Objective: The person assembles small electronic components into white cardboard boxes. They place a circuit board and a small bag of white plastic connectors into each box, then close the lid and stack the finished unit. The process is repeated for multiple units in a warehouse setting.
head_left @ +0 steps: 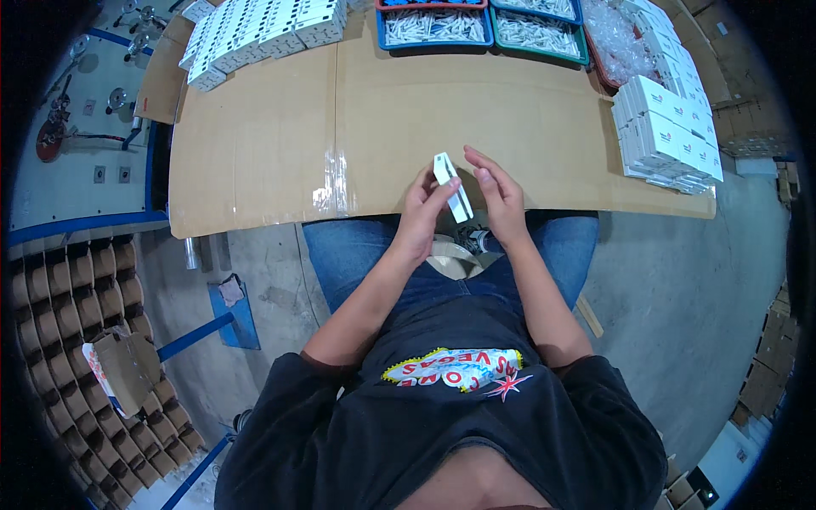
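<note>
My left hand [420,211] is closed around a small, slim white box [456,195], thumb on its near face. The box is held upright and tilted, just over the near edge of the cardboard-covered table [255,153]. To its right, my right hand [503,197] is open, fingers stretched out and slightly bent. A narrow gap shows between it and the box, so it grips nothing. The side of the box against my left palm is hidden.
White boxes [667,140] are stacked at the table's right. More small boxes [263,32] stand in rows at the far left. Blue bins [436,44] and a green bin [544,54] hold small white parts at the back. Clear plastic bags [619,38] lie beside them.
</note>
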Motion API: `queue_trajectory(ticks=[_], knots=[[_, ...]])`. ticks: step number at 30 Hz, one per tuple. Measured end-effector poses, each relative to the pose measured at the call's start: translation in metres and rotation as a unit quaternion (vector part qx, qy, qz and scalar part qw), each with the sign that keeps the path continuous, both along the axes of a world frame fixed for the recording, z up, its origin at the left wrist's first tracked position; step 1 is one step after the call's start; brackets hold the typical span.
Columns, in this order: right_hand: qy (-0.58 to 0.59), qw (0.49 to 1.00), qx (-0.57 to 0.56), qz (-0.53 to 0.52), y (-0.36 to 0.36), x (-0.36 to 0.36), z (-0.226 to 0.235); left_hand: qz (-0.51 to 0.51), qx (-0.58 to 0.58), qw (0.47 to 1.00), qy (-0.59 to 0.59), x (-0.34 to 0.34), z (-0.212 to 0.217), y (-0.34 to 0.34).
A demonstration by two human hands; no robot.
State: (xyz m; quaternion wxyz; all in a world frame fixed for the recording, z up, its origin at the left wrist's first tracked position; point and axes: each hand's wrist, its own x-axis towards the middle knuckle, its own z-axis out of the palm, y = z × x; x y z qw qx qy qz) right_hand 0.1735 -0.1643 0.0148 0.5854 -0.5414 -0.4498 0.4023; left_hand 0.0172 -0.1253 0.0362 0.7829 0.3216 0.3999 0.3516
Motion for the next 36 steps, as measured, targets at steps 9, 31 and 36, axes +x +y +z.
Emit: queue_trajectory(ticks=[9,31,36], knots=[[0.197,0.970,-0.139,0.033,0.000,-0.004,0.024,-0.075,0.407,0.894,0.174,-0.002,-0.004,0.001],[0.169,0.981,-0.100,0.004,-0.016,-0.069,0.038,0.129,0.552,0.801,0.193,-0.001,-0.002,0.005],[0.148,0.984,-0.100,-0.001,-0.022,-0.064,0.050,0.143,0.547,0.810,0.154,0.002,0.004,0.003]])
